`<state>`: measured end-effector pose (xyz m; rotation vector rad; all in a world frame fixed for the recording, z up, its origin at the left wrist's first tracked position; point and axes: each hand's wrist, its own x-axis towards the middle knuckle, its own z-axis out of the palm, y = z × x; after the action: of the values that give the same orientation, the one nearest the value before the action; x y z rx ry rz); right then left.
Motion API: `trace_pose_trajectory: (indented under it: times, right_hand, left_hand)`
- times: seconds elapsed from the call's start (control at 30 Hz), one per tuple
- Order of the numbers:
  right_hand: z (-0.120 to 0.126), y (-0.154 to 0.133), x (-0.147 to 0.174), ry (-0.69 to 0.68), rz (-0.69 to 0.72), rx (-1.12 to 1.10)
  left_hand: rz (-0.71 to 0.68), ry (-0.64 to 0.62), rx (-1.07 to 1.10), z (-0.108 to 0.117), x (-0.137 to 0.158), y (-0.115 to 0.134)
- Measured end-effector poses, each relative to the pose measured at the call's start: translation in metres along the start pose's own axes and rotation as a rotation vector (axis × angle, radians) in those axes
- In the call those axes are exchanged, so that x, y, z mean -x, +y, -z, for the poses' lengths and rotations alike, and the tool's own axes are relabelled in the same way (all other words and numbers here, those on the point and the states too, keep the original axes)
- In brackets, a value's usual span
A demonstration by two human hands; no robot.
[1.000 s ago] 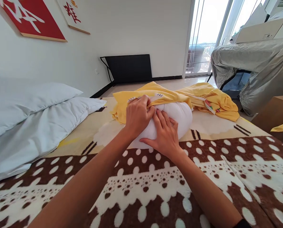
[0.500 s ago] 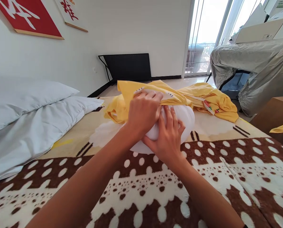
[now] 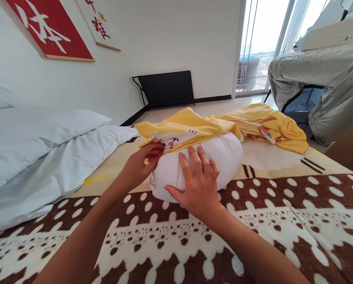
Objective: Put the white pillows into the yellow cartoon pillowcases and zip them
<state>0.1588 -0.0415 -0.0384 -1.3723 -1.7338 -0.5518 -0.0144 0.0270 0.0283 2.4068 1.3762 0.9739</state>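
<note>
A plump white pillow [image 3: 223, 154] lies in front of me, its far part covered by a yellow pillowcase [image 3: 188, 120] printed with a cartoon face. At the case's left edge, my left hand [image 3: 143, 159] is closed on the fabric, its fingertips partly hidden under the cloth. My right hand [image 3: 198, 181] rests on the pillow with fingers spread, pressing its near side just below the opening of the case. How far the pillow reaches inside the case is hidden.
Other white pillows [image 3: 46, 146] are stacked on the left of the patterned blanket [image 3: 176, 228]. More yellow fabric [image 3: 282, 130] lies bunched to the right. Beyond are a black folded frame [image 3: 167, 88] against the wall, plastic-covered furniture [image 3: 309, 71] and cardboard boxes [image 3: 336, 33].
My left hand has moved from the top middle of the case to its left edge. More of the white pillow shows. My right hand has shifted slightly lower and spread. The view has tilted a little.
</note>
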Motion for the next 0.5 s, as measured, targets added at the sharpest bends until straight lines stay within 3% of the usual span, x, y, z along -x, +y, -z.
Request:
trace_pose_trajectory:
  times: [0.13,0.2,0.3,0.4,0.5]
  right_hand:
    - [0.000,-0.010,0.009,0.083,0.098,-0.005]
    - [0.004,-0.013,0.009,0.053,0.124,-0.007]
    - [0.015,-0.013,0.005,-0.066,0.072,0.013]
    - [0.027,-0.008,-0.003,-0.161,0.051,0.023]
    - [0.037,0.002,-0.009,-0.226,0.072,-0.017]
  left_hand:
    - [-0.029,-0.033,-0.061,-0.009,-0.008,0.002]
    - [-0.070,0.055,-0.114,-0.020,-0.011,0.008]
    - [-0.120,0.284,-0.184,-0.040,-0.017,0.018]
    - [-0.002,0.481,-0.354,-0.053,-0.023,0.030]
    - [0.108,0.453,-0.513,-0.058,-0.030,0.041]
